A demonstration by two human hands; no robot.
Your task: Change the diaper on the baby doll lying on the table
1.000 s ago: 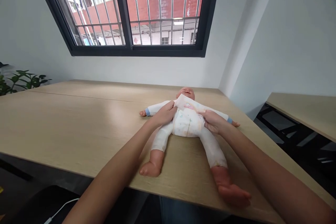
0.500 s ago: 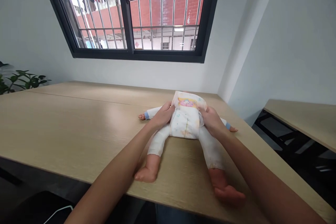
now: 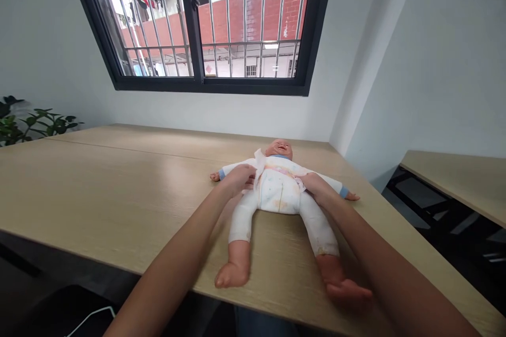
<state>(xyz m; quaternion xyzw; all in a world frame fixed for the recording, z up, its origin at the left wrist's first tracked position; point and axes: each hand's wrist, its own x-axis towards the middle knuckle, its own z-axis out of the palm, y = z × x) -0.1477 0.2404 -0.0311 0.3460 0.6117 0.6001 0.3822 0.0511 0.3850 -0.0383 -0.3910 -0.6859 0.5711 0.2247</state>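
A baby doll [image 3: 279, 150] lies on its back on the pale wooden table [image 3: 118, 195], its head away from me and its feet towards me. It wears a white long-sleeved suit with blue cuffs and a printed white diaper [image 3: 279, 192] around its middle. My left hand [image 3: 239, 179] grips the diaper's side by the doll's arm, where a white flap stands up. My right hand [image 3: 316, 187] holds the opposite edge, its fingers partly hidden under the flap.
The near table edge runs below the doll's feet. A barred window [image 3: 197, 26] is set in the wall behind, and a green potted plant [image 3: 35, 126] stands at the far left. A second wooden table [image 3: 446, 179] stands at the right, and a white cable [image 3: 90, 321] lies below.
The diaper's front, raised upright and hiding the doll's head half a second ago, now lies down over the belly. The head shows again, and both hands have moved out to the diaper's sides.
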